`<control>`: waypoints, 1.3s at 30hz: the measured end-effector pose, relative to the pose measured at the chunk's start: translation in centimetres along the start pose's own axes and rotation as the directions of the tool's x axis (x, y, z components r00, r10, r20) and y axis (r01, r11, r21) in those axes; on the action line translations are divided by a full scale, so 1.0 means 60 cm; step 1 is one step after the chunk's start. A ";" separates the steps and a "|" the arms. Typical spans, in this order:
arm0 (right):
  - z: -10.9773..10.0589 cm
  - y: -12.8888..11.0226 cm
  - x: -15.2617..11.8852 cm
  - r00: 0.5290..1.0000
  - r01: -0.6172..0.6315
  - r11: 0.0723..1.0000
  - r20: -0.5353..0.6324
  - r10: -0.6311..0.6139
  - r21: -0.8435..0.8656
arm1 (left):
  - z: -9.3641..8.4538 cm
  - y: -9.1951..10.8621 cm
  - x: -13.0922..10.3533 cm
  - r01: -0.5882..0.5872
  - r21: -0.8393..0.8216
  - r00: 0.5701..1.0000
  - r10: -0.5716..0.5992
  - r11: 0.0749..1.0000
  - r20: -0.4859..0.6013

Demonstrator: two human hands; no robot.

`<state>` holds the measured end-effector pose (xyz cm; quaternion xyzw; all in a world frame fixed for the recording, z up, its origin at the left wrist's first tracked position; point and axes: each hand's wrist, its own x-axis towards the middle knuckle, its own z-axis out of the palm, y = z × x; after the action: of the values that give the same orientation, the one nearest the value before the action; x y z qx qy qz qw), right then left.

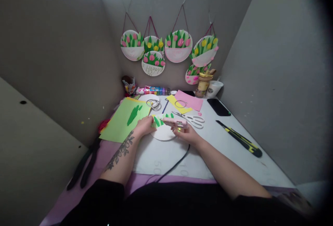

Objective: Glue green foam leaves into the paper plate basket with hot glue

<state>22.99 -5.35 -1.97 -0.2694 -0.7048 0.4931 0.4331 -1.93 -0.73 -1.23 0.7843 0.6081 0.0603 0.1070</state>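
My right hand (187,134) grips a pink glue gun (174,122), its nozzle pointing left over a round white paper plate (163,134). A small light glows on the gun near my fingers, and a dark cord (178,164) runs down from it. Green paper leaves (157,120) stand along the plate's upper part, partly hidden by the gun. My left hand (146,126) pinches the plate's left edge by the leaves. Just beyond my left hand, darker green leaf cutouts (134,115) lie on light green paper (117,127).
White-handled scissors (192,119), a yellow-black utility knife (240,139) and a phone (219,107) lie to the right. Wire rings (154,105), a pen (165,106) and pink paper (189,100) lie beyond the plate. Black-handled pliers (85,167) rest at left. Decorated plates (178,54) hang at the back.
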 end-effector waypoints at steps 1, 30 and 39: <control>0.000 0.001 0.000 1.000 -0.005 1.000 -0.008 0.005 0.000 | 0.001 0.004 0.000 0.023 0.035 1.000 -0.023 0.999 0.006; -0.008 0.028 -0.001 0.924 -0.201 0.980 -0.334 0.186 -0.010 | -0.008 -0.108 0.039 0.515 -0.021 0.804 -0.492 0.857 -0.334; -0.015 0.027 0.004 0.890 -0.210 0.978 -0.412 0.193 0.004 | -0.010 -0.096 0.039 0.497 -0.055 0.814 -0.487 0.866 -0.317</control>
<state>23.57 -4.15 -3.29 -0.4473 -0.5761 0.4534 0.5123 -6.90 2.95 -2.12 0.5815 0.7999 0.1480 0.0068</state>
